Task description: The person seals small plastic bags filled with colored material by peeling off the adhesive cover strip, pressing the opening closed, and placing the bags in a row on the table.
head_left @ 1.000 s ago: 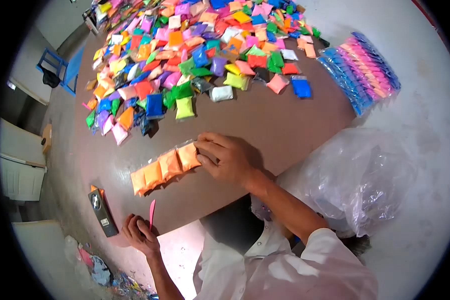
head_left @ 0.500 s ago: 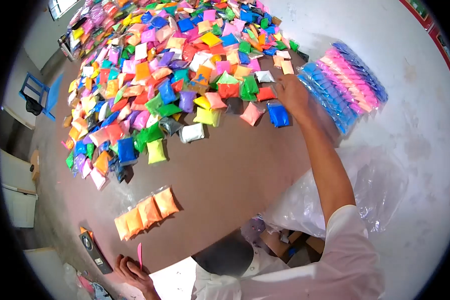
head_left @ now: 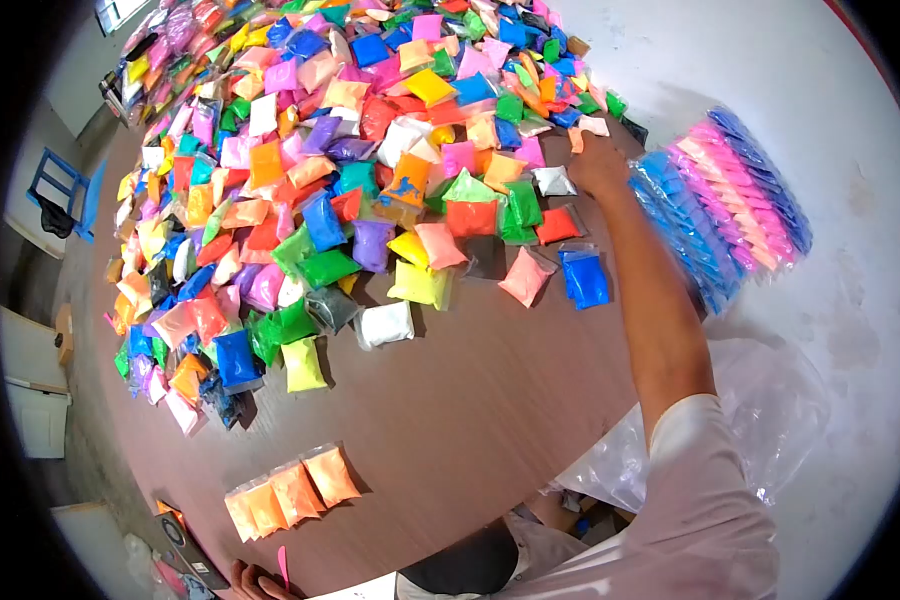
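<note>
My right hand reaches to the right edge of a large heap of small colored packets. It covers a spot beside a peach packet; the fingers are bent down and mostly hidden, so their grip cannot be made out. A white packet, a red packet and a blue packet lie near it. My left hand, cut off at the bottom edge, rests at the table's near edge with loosely bent fingers. A pink plastic stick lies beside it. Several orange packets form a row above that hand.
Clear bags of blue and pink packets lie at the right on a white surface. A crumpled clear plastic bag is below my right arm. A dark, speaker-like box stands at the table's lower left edge. A blue chair stands beyond.
The view has tilted, so the heap and orange row appear lower. My right hand has moved slightly farther out, over a peach packet that showed before. My left hand stays at the edge.
</note>
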Demonstrator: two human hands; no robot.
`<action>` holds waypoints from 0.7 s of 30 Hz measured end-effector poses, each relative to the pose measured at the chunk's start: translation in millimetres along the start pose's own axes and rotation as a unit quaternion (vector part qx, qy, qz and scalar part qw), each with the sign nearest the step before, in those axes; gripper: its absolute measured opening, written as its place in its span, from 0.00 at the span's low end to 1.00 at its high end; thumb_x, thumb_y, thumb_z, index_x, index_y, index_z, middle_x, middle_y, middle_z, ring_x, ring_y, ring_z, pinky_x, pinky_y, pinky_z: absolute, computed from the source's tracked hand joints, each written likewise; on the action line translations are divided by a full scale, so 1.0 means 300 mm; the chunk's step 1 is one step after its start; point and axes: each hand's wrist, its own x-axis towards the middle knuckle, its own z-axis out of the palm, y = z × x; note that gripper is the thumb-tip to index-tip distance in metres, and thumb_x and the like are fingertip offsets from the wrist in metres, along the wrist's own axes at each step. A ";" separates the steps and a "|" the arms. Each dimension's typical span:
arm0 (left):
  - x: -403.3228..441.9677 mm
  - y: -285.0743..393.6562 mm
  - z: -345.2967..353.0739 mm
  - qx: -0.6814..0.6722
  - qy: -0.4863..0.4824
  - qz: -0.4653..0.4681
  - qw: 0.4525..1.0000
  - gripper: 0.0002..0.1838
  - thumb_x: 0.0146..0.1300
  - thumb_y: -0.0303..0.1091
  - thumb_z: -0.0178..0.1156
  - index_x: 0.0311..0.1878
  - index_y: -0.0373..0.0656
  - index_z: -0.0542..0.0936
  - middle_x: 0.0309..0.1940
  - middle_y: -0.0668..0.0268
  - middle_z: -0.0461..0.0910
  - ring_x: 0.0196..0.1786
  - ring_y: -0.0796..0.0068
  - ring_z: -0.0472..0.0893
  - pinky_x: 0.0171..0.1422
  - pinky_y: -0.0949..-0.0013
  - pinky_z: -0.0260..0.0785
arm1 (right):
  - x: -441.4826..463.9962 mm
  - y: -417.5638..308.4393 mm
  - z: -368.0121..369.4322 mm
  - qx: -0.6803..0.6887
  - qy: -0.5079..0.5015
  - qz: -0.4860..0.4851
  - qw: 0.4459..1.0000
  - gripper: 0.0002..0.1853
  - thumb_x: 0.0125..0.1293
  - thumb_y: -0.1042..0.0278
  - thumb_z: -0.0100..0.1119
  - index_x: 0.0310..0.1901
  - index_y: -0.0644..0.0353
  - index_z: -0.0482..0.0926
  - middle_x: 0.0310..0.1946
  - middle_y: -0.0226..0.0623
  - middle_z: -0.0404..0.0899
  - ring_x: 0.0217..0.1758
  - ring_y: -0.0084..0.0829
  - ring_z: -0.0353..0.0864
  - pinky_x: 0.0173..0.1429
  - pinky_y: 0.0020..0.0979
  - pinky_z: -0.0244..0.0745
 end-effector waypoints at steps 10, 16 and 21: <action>-0.056 -0.033 0.030 -0.095 0.062 -0.049 0.992 0.19 0.80 0.46 0.59 0.46 0.35 0.80 0.47 0.50 0.82 0.43 0.53 0.84 0.48 0.54 0.80 | -0.212 -0.029 -0.257 0.428 -0.093 -0.190 0.878 0.23 0.69 0.70 0.61 0.66 0.55 0.84 0.47 0.32 0.90 0.43 0.22 0.85 0.41 0.28 0.78; -0.143 -0.049 0.047 -0.203 -0.005 -0.189 0.961 0.16 0.79 0.38 0.51 0.50 0.33 0.80 0.57 0.42 0.78 0.60 0.41 0.76 0.67 0.43 0.66 | -0.556 -0.022 -0.440 0.650 -0.152 -0.005 0.744 0.22 0.76 0.68 0.64 0.68 0.65 0.79 0.45 0.30 0.88 0.35 0.16 0.83 0.31 0.22 0.76; -0.119 -0.039 0.023 -0.201 -0.001 -0.180 0.963 0.11 0.76 0.33 0.56 0.48 0.34 0.81 0.56 0.44 0.79 0.60 0.43 0.76 0.67 0.45 0.67 | -0.875 -0.027 -0.424 0.720 -0.207 0.008 0.662 0.18 0.73 0.70 0.67 0.61 0.66 0.81 0.44 0.32 0.86 0.34 0.19 0.82 0.32 0.23 0.74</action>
